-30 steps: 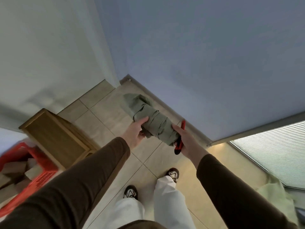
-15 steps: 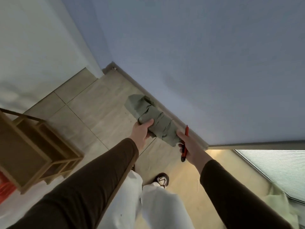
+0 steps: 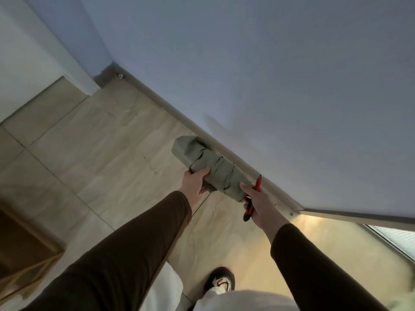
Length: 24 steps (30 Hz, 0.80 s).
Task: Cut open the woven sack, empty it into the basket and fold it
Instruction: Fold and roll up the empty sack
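The grey-green woven sack (image 3: pixel 210 168) is folded into a long bundle and held in the air above the tiled floor, close to the skirting of the blue-grey wall. My left hand (image 3: pixel 195 181) grips its middle from below. My right hand (image 3: pixel 258 204) holds the sack's near end and also a red utility knife (image 3: pixel 253 197), which runs along the palm with one end up near the wall. Whether the blade is out cannot be told. The basket is out of view.
A wooden shelf unit (image 3: pixel 27 250) stands at the lower left edge. The wall's skirting (image 3: pixel 202 133) runs diagonally past the sack. A window blind (image 3: pixel 397 240) shows at the lower right. My shoe (image 3: pixel 221 280) is on the floor below my hands.
My view has swung right and toward the wall: the red basket has left the frame and the wooden unit has slid to the lower left. Both hands keep their hold on the folded sack.
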### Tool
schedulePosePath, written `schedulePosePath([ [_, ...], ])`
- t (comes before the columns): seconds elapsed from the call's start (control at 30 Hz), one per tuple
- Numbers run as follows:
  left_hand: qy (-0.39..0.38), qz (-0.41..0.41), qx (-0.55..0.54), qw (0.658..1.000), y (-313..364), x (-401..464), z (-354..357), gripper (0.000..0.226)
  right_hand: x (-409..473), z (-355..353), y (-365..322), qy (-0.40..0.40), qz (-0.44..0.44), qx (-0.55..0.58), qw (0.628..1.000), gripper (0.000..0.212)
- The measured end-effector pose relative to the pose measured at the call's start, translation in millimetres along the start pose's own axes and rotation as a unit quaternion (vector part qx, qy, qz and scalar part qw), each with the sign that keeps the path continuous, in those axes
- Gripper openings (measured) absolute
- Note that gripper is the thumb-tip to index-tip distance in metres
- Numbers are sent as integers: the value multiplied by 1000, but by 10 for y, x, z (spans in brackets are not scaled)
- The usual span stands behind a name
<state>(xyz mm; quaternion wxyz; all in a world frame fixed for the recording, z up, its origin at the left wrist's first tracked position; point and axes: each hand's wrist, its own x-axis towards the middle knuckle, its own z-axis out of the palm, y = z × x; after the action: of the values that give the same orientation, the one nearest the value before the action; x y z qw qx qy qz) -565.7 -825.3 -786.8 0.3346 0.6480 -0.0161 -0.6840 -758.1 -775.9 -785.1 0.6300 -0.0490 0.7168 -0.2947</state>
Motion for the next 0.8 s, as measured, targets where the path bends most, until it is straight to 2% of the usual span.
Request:
schedulePosePath([
  [0.13, 5, 1, 29, 1000, -223, 750, 88, 54, 756, -9, 197, 32, 4, 3, 999, 35],
  [0.33, -11, 6, 80, 997, -578, 1622, 260, 55, 1625, -131, 467, 80, -2, 15, 997, 31],
  [0.5, 4, 8, 93, 996, -782, 2122, 423, 49, 2080, -184, 622, 128, -15, 27, 991, 35],
  [0.67, -8, -6, 109, 994, -934, 2436, 542, 59, 2296, -187, 697, 198, -11, 79, 977, 42],
  [0.73, 5, -22, 132, 991, -949, 2474, 549, 43, 2308, -151, 700, 192, -5, 91, 977, 43],
  [0.8, 9, -27, 154, 988, -934, 2518, 555, 9, 2295, -113, 699, 170, 4, 93, 981, 39],
])
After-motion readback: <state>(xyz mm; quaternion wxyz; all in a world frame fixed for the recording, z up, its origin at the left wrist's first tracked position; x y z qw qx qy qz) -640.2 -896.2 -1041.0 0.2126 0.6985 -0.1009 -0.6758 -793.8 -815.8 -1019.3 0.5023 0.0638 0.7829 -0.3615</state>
